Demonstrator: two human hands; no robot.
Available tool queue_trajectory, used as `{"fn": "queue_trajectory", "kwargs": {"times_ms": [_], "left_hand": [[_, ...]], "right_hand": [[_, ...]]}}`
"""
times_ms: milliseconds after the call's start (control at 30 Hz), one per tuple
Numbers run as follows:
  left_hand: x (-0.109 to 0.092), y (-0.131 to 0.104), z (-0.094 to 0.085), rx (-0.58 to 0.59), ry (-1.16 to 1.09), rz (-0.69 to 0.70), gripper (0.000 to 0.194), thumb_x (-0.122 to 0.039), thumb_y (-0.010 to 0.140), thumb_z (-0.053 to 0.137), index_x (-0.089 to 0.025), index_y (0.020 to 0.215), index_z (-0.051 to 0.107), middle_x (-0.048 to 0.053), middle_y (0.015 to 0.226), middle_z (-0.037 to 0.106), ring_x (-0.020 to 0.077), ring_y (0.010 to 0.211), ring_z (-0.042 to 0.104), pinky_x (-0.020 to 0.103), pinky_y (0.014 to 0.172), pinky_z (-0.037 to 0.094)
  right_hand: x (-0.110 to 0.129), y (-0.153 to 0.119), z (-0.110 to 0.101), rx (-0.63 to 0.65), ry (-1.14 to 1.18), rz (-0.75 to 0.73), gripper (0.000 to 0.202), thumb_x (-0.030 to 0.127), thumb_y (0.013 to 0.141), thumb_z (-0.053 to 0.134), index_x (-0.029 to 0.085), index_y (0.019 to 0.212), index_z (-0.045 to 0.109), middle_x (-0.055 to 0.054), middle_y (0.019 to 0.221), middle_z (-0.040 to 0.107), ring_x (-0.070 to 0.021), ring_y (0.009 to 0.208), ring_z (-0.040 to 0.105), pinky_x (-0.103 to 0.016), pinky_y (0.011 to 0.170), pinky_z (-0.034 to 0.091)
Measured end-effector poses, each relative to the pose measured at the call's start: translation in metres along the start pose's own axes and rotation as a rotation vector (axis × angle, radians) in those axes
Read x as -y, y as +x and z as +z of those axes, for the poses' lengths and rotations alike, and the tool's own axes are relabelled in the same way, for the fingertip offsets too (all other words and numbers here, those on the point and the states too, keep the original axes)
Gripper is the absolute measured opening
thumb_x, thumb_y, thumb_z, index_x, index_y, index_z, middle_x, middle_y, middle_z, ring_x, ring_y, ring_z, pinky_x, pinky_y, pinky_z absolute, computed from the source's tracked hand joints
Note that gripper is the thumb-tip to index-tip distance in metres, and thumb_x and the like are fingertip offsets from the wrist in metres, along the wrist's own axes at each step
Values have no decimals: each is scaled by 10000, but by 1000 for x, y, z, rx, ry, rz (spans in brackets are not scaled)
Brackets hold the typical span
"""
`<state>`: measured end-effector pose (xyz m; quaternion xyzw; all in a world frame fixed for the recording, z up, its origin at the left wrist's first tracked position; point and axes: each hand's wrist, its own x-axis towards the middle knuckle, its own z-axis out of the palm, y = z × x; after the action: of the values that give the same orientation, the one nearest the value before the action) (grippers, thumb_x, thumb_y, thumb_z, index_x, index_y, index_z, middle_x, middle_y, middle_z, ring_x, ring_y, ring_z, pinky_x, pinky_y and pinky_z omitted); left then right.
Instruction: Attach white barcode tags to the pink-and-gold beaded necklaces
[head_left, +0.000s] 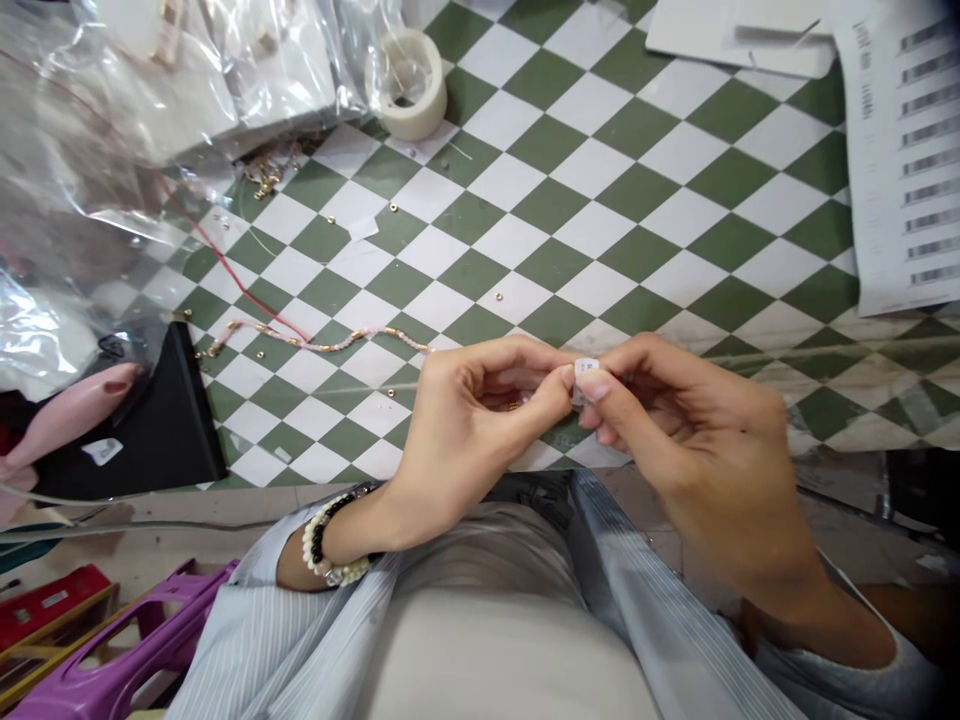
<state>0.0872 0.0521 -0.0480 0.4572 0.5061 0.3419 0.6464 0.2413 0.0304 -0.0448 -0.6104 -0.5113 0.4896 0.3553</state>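
Both hands meet in front of my body, just over the table's near edge. My right hand [697, 450] is closed, its thumb pressing on a small white label [586, 368] with tiny print. Thumb and fingers of my left hand [480, 440] pinch together right beside that label. A thin beaded strand [360, 338] in pink and gold lies across the table and runs behind my left hand. A few gold beads show between its fingers. The exact grip at the fingertips is partly hidden.
A tape roll [411, 88] and clear plastic bags [187, 90] lie at the upper left, with loose gold beads [499, 296] scattered about. A red cord [232, 275] crosses the left side. A pink-handled tool [79, 410] rests by a black object. A barcode sheet [885, 200] lies right.
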Motion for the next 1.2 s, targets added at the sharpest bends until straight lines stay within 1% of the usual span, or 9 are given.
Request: {"fn": "queue_trajectory", "kwargs": {"times_ms": [200, 433, 600, 733, 900, 1033, 1200], "left_hand": [[0, 0, 0, -9, 14, -7, 167, -327, 857, 754, -162, 882, 762, 34, 880, 769, 146, 751, 724, 208, 714, 600], [-1, 0, 1, -16, -1, 11, 121, -265, 864, 744, -147, 844, 728, 11, 782, 741, 124, 724, 698, 188, 698, 578], [-1, 0, 2, -25, 0, 29, 133, -243, 909, 686, -136, 835, 716, 11, 759, 728, 108, 700, 679, 175, 663, 561], [-2, 0, 3, -39, -1, 45, 170, -273, 892, 717, -137, 790, 713, 4, 743, 724, 87, 669, 660, 146, 623, 541], [1, 0, 3, -58, 7, 71, 161, -289, 882, 731, -144, 812, 724, -2, 756, 721, 86, 674, 665, 145, 626, 553], [8, -1, 4, -67, 87, 138, 113, -256, 899, 710, -156, 850, 726, -3, 793, 728, 84, 692, 674, 146, 647, 565], [18, -5, 5, -137, 239, 312, 66, -218, 905, 701, -169, 862, 709, -12, 781, 721, 70, 650, 657, 136, 603, 550]], "right_hand": [[2, 0, 0, 5, 23, 12, 166, 293, 920, 652, 213, 776, 639, 33, 642, 580, -67, 551, 536, -163, 503, 483], [2, 0, 2, -1, 8, -7, 184, 277, 927, 641, 199, 761, 625, 37, 642, 576, -54, 552, 536, -149, 505, 466], [2, -1, 3, -1, 15, -7, 177, 278, 939, 623, 200, 780, 623, 38, 650, 579, -59, 554, 531, -163, 519, 477], [2, -1, 2, 3, 25, 2, 184, 290, 934, 627, 207, 770, 620, 35, 643, 570, -67, 549, 529, -183, 508, 475], [-1, -3, 2, 3, 21, 18, 169, 314, 930, 634, 217, 791, 634, 31, 656, 589, -83, 564, 546, -199, 525, 500], [-3, -6, 2, -14, 30, 40, 151, 312, 924, 644, 212, 811, 654, 36, 683, 607, -72, 586, 556, -177, 539, 502], [-3, -10, -2, 7, 83, 106, 95, 305, 902, 680, 234, 842, 699, 50, 707, 617, -45, 597, 531, -130, 547, 477]]}}
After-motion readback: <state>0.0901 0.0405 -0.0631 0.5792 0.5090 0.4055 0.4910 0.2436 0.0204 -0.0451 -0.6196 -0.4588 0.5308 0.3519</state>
